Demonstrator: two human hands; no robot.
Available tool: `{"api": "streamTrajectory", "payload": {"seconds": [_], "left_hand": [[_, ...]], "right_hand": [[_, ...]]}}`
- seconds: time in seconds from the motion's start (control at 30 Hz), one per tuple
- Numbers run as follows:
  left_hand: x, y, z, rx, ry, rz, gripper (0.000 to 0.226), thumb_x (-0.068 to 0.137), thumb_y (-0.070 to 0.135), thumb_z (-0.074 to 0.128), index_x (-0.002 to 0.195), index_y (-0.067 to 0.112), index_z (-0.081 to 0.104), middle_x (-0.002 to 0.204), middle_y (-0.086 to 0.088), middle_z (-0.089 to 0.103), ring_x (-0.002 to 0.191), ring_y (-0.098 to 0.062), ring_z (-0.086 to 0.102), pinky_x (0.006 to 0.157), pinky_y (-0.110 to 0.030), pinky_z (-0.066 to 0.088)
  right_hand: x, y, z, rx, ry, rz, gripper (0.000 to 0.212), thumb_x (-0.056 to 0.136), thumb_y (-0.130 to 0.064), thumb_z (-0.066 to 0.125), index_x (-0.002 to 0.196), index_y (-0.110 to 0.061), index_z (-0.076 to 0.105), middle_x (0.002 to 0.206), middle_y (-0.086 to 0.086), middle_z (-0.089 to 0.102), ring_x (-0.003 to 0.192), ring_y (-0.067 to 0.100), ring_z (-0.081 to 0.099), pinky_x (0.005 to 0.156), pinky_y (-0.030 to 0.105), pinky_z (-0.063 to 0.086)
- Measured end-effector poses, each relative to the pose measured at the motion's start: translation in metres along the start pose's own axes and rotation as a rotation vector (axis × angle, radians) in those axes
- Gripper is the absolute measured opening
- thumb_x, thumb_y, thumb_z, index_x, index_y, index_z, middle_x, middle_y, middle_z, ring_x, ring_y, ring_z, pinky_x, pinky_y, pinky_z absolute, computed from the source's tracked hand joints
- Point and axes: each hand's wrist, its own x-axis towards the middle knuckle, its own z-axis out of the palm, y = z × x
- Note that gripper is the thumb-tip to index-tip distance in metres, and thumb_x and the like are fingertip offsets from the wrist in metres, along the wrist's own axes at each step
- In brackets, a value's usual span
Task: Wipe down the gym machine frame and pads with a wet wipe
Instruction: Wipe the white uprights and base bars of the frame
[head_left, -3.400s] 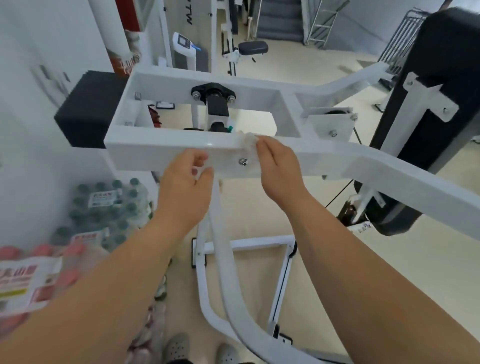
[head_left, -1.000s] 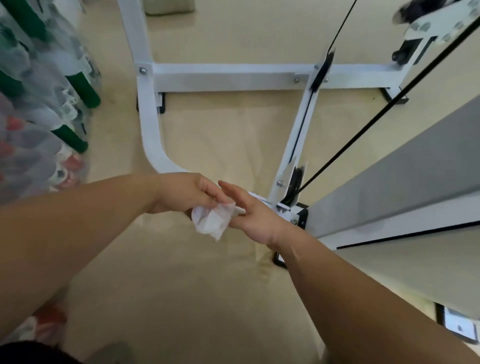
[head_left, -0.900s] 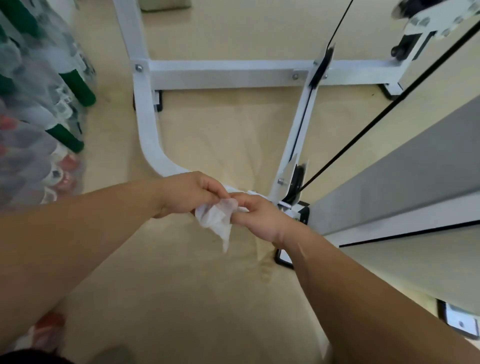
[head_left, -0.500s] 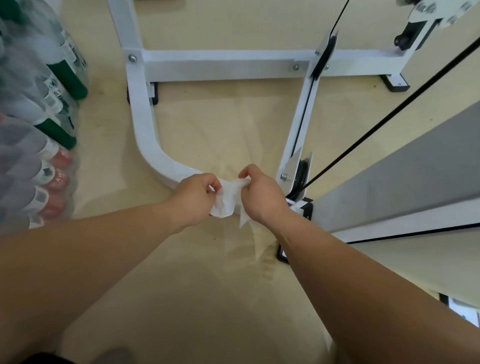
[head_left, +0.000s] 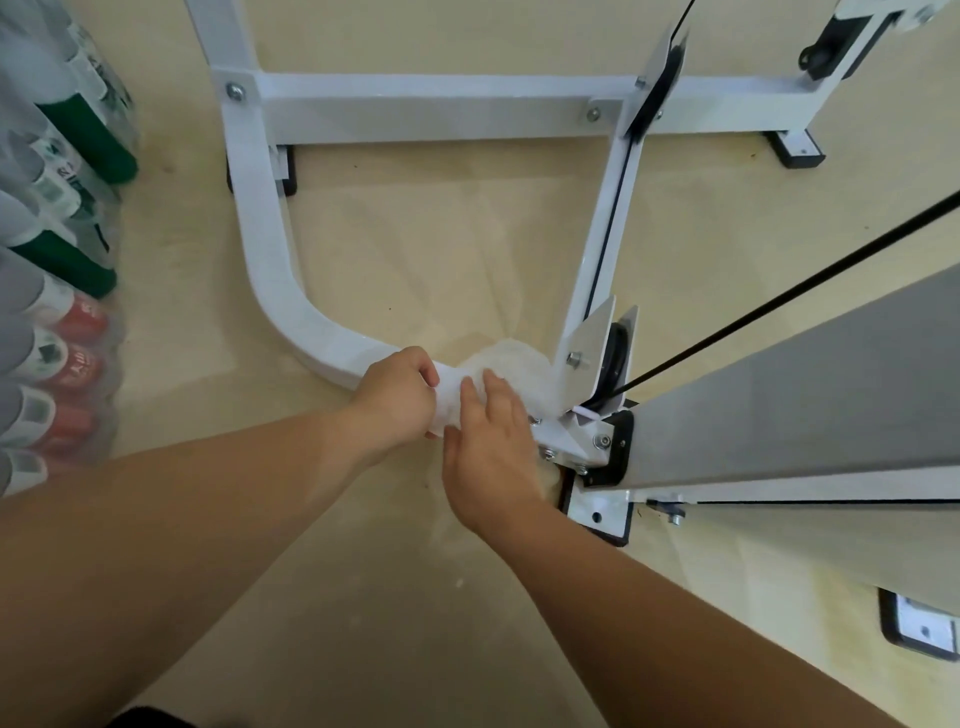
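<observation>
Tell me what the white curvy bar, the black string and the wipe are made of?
Curvy bar: probably painted steel; glossy white with bolted joints. Black string: likely plastic-coated wire cable; thin and taut. Wipe: soft, thin cloth-like sheet; crumpled, slightly see-through.

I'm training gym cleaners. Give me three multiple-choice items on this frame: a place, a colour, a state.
1. Where does the wet wipe lie? A: on the curved base tube; B: on a seat pad; C: in a bin.
2. What colour is the machine frame? A: black; B: white; C: red.
3. How is the right hand? A: hanging idle; B: clenched, empty; C: fingers straight, on the wipe.
Answers: A, it drapes over the tube; B, the visible tubes are white; C, its fingers lie flat on the wipe.
</observation>
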Motion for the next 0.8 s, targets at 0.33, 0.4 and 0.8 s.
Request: {"api": "streamTrajectory", "payload": {"seconds": [0.33,0.4,0.8], "left_hand": [[-0.001,-0.030,-0.014,0.111,-0.060,0.119,0.019,0.093,0.009,0.050,0.087,0.027,0.051,0.081,-0.007,0.070,0.069,-0.029,0.069,0.062,-0.039,0.056],[-0.002,-0.035,-0.020,0.244,0.049,0.213,0.012,0.093,0.013,0.053,0.090,0.025,0.051,0.078,0.000,0.064,0.067,-0.024,0.060,0.063,-0.037,0.050],[0.002,-0.059,-0.023,0.932,0.171,0.493,0.065,0.080,0.030,0.066,0.141,0.012,0.049,0.148,-0.015,0.043,0.134,-0.036,0.038,0.113,-0.055,0.030]], "right_hand": [[0.063,0.004,0.012,-0.284,-0.074,-0.040,0.065,0.109,-0.041,0.016,0.161,-0.006,-0.002,0.169,0.017,-0.011,0.156,0.030,-0.014,0.126,0.044,-0.009],[0.067,0.010,0.013,-0.301,-0.082,-0.080,0.066,0.109,-0.044,0.014,0.161,-0.006,0.000,0.170,0.016,0.001,0.157,0.030,-0.003,0.127,0.043,-0.007],[0.012,0.030,0.019,-0.414,0.018,-0.166,0.080,0.106,-0.046,0.023,0.151,0.001,-0.023,0.161,0.023,-0.031,0.149,0.036,-0.034,0.122,0.052,-0.019]]}}
